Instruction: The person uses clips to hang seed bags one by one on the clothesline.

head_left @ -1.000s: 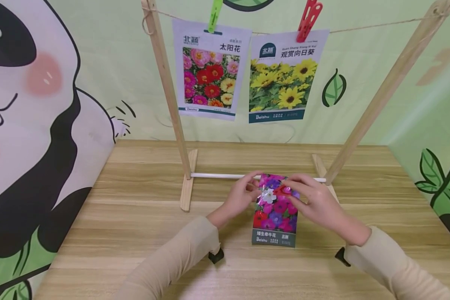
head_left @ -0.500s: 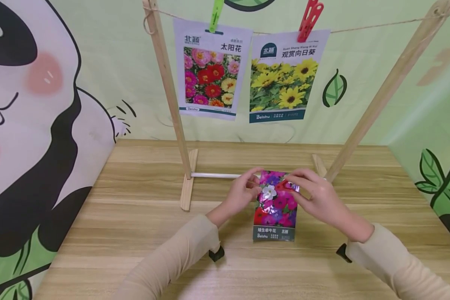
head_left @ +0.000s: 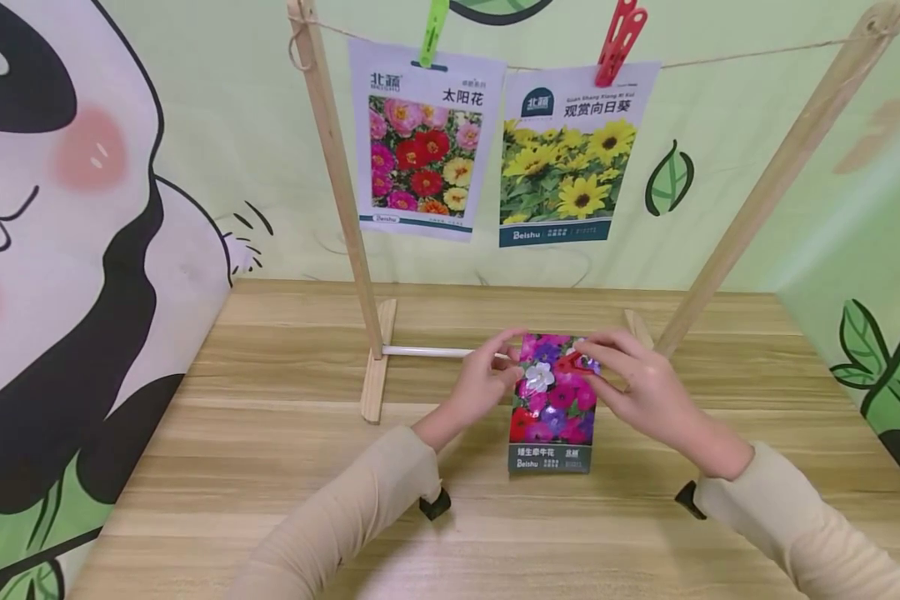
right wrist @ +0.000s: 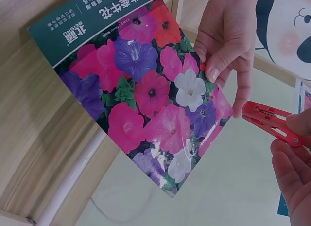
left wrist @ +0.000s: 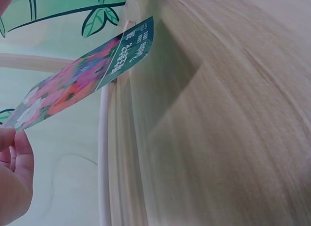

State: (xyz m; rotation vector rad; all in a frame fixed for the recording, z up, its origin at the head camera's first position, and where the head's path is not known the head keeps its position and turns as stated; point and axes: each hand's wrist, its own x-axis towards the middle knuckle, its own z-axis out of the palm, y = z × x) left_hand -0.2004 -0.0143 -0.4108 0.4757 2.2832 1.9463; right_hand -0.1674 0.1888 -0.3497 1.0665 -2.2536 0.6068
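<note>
My left hand (head_left: pixel 483 385) pinches the upper left edge of a petunia-pictured seed packet (head_left: pixel 553 408), thumb in front. The packet is held over the table, its flower side facing me and its dark green label band at the bottom. In my right hand (head_left: pixel 648 385) a red clothespin (right wrist: pixel 272 123) is pinched between thumb and fingers. The right wrist view shows the clothespin's tip close to the packet's top edge, near the left fingertips. From the head, the clothespin overlaps the packet's upper right part. The left wrist view shows the packet tilted, its shadow falling on the wood.
Behind my hands stands a wooden frame (head_left: pixel 337 175) with a white crossbar (head_left: pixel 435 352) and a twine line (head_left: pixel 757 52). Two seed packets hang there: a portulaca one (head_left: pixel 423 154) under a green clothespin (head_left: pixel 432 35) and a sunflower one (head_left: pixel 558 179) under a red clip (head_left: pixel 619 46).
Both hands have shifted slightly upward in the head view, carrying the seed packet and red clothespin with them. The hanging packets stay as they were.
</note>
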